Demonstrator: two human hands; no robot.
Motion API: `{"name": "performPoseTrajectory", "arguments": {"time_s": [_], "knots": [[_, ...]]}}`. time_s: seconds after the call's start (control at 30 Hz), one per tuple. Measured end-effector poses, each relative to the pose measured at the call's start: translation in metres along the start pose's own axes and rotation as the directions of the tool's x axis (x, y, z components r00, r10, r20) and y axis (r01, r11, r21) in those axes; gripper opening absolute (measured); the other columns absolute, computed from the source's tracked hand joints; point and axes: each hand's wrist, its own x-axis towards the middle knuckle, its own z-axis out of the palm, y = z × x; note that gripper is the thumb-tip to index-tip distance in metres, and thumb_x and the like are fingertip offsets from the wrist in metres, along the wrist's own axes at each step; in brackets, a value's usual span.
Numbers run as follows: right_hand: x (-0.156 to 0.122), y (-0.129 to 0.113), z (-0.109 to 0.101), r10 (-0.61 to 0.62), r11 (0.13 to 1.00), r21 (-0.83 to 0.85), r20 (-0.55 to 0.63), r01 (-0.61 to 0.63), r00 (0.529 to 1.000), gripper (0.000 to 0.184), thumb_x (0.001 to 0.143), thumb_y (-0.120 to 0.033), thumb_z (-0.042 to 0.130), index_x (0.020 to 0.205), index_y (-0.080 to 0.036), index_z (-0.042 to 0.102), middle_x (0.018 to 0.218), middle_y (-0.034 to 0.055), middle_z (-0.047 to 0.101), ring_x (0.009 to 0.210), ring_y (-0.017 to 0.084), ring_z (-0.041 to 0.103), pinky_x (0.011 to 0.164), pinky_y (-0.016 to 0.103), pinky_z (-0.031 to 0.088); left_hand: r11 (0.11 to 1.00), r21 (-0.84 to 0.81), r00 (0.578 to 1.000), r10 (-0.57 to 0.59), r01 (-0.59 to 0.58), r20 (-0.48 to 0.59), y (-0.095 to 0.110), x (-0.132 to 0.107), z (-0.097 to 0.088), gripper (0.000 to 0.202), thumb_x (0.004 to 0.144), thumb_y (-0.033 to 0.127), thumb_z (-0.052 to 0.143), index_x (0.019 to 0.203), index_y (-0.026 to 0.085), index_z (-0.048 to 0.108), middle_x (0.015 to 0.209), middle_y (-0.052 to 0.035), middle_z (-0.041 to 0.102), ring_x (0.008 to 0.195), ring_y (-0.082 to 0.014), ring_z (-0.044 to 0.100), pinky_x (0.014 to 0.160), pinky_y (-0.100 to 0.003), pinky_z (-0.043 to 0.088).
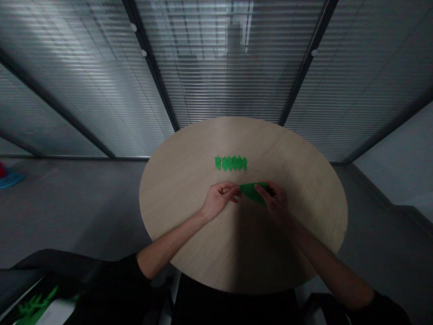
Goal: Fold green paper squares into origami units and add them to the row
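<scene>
A folded piece of green paper [252, 190] lies on the round wooden table [189, 180], held between both hands. My left hand [219, 199] pinches its left tip with curled fingers. My right hand [275, 201] presses on its right part, fingers closed over the paper. Just beyond the hands, a row of several small folded green paper pieces [231, 163] lies side by side on the table, apart from both hands.
Glass walls with horizontal blinds and dark frames stand behind the table. Grey floor surrounds it. A blue and red object [8, 178] sits on the floor at far left. Green paper shapes on a white surface [34, 307] show at bottom left.
</scene>
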Motion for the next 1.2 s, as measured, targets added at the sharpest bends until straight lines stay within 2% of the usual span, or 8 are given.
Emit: {"name": "performPoseTrajectory", "arguments": {"time_s": [0.5, 0.73, 0.93, 1.03, 1.2], "knots": [[0.0001, -0.0024, -0.0003, 0.000, 1.000, -0.001, -0.031, 0.000, 1.000, 0.037, 0.075, -0.053, 0.074, 0.067, -0.019, 0.060, 0.061, -0.0034, 0.047, 0.056, 0.012, 0.044, 0.050, 0.024, 0.036, 0.999, -0.035, 0.999, 0.024, -0.023, 0.045, -0.0034, 0.0006, -0.0018, 0.037, 0.082, 0.045, 0.077, 0.094, 0.011, 0.073, 0.082, -0.0092, 0.076, 0.073, -0.0175, 0.072, 0.061, -0.026, 0.061], [0.0017, -0.0001, -0.0017, -0.022, 0.999, -0.032, -0.037, 0.021, 0.999, 0.038, 0.076, -0.053, 0.074, 0.067, -0.019, 0.060, 0.060, -0.0035, 0.047, 0.055, 0.012, 0.044, 0.050, 0.023, 0.036, 0.999, -0.027, 0.994, 0.050, -0.047, 0.097, -0.0034, -0.0005, -0.0033, 0.040, 0.090, 0.048, 0.068, 0.097, 0.010, 0.072, 0.089, -0.0119, 0.075, 0.079, -0.0180, 0.072, 0.063, -0.026, 0.061], [0.0020, 0.0032, -0.0018, -0.021, 0.999, -0.044, -0.056, 0.019, 0.998, 0.038, 0.075, -0.054, 0.074, 0.067, -0.019, 0.060, 0.060, -0.0039, 0.047, 0.055, 0.012, 0.045, 0.050, 0.024, 0.037, 0.995, -0.087, 0.996, 0.051, -0.044, 0.069, -0.0034, -0.0004, -0.0043, 0.046, 0.095, 0.050, 0.057, 0.101, 0.007, 0.073, 0.091, -0.0149, 0.075, 0.084, -0.0213, 0.072, 0.063, -0.029, 0.063], [0.0018, 0.0027, -0.0014, -0.013, 0.999, -0.039, -0.038, 0.011, 0.999, 0.038, 0.076, -0.054, 0.073, 0.069, -0.019, 0.061, 0.060, -0.0036, 0.048, 0.055, 0.012, 0.045, 0.049, 0.023, 0.037, 0.997, -0.062, 0.996, 0.056, -0.052, 0.065, -0.0032, -0.0008, -0.0030, 0.043, 0.091, 0.048, 0.064, 0.103, 0.008, 0.073, 0.092, -0.0142, 0.075, 0.084, -0.0205, 0.072, 0.062, -0.027, 0.063], [0.0004, 0.0002, 0.0002, -0.009, 1.000, -0.021, -0.004, 0.009, 1.000, 0.038, 0.076, -0.054, 0.073, 0.068, -0.019, 0.061, 0.060, -0.0031, 0.049, 0.054, 0.011, 0.045, 0.049, 0.023, 0.038, 1.000, -0.008, 0.999, 0.022, -0.022, 0.049, -0.0047, -0.0016, 0.0006, 0.038, 0.082, 0.044, 0.077, 0.096, 0.009, 0.072, 0.079, -0.0088, 0.074, 0.068, -0.0148, 0.070, 0.059, -0.024, 0.061]]}}
